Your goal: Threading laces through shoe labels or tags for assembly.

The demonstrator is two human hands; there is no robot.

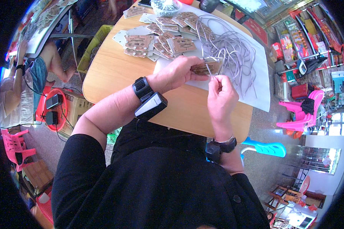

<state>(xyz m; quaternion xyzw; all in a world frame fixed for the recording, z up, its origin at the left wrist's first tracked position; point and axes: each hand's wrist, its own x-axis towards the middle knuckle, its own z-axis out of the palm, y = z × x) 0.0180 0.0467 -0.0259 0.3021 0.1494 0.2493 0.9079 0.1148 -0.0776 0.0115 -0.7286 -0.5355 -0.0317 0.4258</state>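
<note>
My left hand (176, 72) grips a brown printed card (209, 69) by its left side, thumb above and fingers below. Just right of it, my right hand (222, 96) is closed in a pinch on a thin grey cord (208, 68) that runs up against the card. Whether the cord passes through the card is too small to tell. Beyond both hands spreads a loose tangle of grey cords (237, 51). Left of the tangle, several similar brown and white cards (139, 42) lie in an overlapping heap, some with small round pale pieces on them.
The wooden table (114, 78) carries a white sheet (260, 91) under the cords. A clear bowl of small pieces (166, 8) stands at its far edge. Another person (19, 87) sits at far left by a yellow crate (93, 47). A pink chair (307, 112) stands to the right.
</note>
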